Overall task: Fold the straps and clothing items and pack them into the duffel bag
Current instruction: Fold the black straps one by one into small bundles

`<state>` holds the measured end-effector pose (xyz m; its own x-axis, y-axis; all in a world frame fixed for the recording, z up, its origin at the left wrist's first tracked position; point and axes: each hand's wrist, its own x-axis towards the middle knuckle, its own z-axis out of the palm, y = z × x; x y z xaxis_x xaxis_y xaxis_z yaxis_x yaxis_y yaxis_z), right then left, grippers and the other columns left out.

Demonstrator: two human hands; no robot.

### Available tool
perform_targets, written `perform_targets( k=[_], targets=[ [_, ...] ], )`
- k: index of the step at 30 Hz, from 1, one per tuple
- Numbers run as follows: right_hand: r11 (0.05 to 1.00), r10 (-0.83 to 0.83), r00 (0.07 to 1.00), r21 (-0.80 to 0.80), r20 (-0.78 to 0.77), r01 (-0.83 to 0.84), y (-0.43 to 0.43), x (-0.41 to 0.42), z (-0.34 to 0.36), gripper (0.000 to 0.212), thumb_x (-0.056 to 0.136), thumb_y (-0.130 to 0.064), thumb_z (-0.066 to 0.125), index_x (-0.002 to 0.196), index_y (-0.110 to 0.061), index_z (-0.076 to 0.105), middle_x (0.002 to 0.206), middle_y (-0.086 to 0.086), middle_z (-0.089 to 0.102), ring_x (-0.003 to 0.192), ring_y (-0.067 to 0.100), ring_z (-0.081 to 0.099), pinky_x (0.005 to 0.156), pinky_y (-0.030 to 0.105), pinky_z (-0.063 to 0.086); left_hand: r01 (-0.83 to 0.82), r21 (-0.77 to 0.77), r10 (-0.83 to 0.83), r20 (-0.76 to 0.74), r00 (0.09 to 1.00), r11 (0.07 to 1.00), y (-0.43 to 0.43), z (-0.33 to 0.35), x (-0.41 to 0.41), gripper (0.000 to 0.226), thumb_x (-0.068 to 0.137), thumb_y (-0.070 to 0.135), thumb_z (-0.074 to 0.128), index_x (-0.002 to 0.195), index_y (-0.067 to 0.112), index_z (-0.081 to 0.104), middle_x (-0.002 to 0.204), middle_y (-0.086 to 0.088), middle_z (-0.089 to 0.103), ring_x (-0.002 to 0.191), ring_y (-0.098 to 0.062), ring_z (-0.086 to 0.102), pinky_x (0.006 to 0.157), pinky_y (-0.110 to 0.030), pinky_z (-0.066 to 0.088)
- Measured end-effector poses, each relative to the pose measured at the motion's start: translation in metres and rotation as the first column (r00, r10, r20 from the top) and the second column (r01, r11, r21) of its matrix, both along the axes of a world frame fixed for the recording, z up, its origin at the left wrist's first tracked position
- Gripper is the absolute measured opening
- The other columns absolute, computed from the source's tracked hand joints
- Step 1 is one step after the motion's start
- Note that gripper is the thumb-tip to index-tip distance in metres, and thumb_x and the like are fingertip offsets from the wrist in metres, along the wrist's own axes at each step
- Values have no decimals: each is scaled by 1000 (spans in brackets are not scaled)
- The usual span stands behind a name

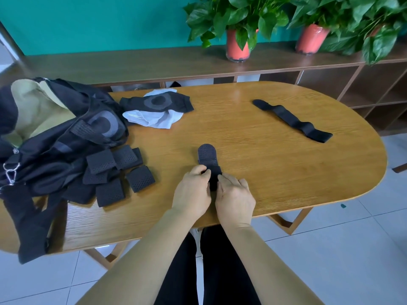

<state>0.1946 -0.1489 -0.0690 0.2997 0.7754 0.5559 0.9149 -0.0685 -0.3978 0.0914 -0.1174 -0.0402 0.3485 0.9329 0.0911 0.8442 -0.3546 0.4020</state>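
Black strap on wooden table near front edge, pinched between left hand and right hand, fingers curled on it; duffel bag at left, second strap far right.

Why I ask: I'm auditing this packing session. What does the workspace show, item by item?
Surface: oval wooden table, glossy top.
Job's things: short strap lies near the front edge; long strap lies unfolded at far right; folded straps are piled beside the open duffel bag at left; black and white clothing lies farther back, unpacked.
Clutter: nothing seen.
Grips: left hand and right hand both pinch the short strap's near end.
Cables: nothing seen.
Surroundings: potted plants on a long shelf, teal wall, tiled floor.
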Motion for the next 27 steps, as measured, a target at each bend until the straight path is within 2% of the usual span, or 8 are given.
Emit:
perform_targets(
  k=[5, 9, 16, 18, 20, 22, 24, 27],
  targets=[
    [997, 50, 998, -59, 48, -47, 0, 4, -3, 9, 65, -9, 64, 70, -15, 68, 81, -6, 69, 65, 21, 57, 40, 21, 41, 108, -18, -110, -225, 968, 994, 6, 11, -9, 54, 90, 35, 48, 143, 21, 42, 147, 11, 35, 127, -20, 33, 97, -36, 40],
    [974, 179, 984, -133, -26, -181, -9, 15, 1, 31, 61, -9, 67, 91, -13, 73, 98, -2, 70, 85, 24, 63, 53, 29, 52, 195, -17, -193, -249, 949, 981, 12, 16, -22, 57, 88, 43, 52, 142, 27, 43, 143, 15, 41, 127, -14, 32, 100, -34, 30],
    [921, 343, 934, -159, -105, -356, -28, 36, 3, 31, 79, -11, 70, 110, -14, 69, 100, -4, 65, 94, 16, 56, 69, 25, 49, 219, -81, -222, -21, 975, 972, -5, 16, -43, 46, 87, 45, 42, 127, 32, 60, 124, 19, 59, 118, -1, 42, 97, -31, 28],
    [922, 319, 920, -151, -228, -358, -23, 33, 5, 23, 86, -15, 66, 108, -15, 70, 102, -5, 65, 96, 15, 53, 75, 25, 46, 174, -138, -159, 117, 980, 975, -7, 15, -43, 35, 94, 40, 45, 121, 29, 63, 107, 10, 66, 102, -6, 54, 92, -32, 39],
    [934, 246, 906, -164, -345, -317, -15, 27, 9, 13, 90, -21, 62, 98, -15, 70, 96, -7, 64, 95, 15, 51, 72, 25, 42, 109, -119, -81, 223, 971, 987, -7, 11, -40, 29, 96, 39, 46, 95, 19, 68, 76, 2, 64, 70, -12, 56, 67, -32, 45],
    [948, 140, 911, -215, -387, -237, -6, 19, 12, 15, 92, -26, 59, 88, -14, 66, 87, -8, 60, 92, 16, 51, 67, 27, 37, 16, -84, 7, 259, 966, 996, -7, 6, -33, 36, 97, 32, 48, 66, 14, 48, 54, 2, 45, 50, -15, 39, 52, -31, 32],
    [946, 57, 928, -277, -368, -168, 1, 13, 16, 20, 93, -31, 55, 89, -14, 66, 88, -7, 59, 92, 15, 50, 65, 27, 35, -75, -67, 91, 278, 956, 995, -5, 3, -26, 45, 97, 25, 51, 58, 17, 31, 50, 5, 33, 47, -14, 29, 51, -31, 25],
    [941, 6, 944, -317, -329, -117, 10, 6, 18, 23, 95, -31, 52, 96, -15, 67, 99, -2, 61, 94, 18, 54, 64, 27, 37, -160, -45, 166, 252, 953, 986, 1, 1, -17, 50, 96, 21, 53, 53, 20, 28, 53, 5, 33, 48, -11, 28, 51, -27, 22]
  ],
)
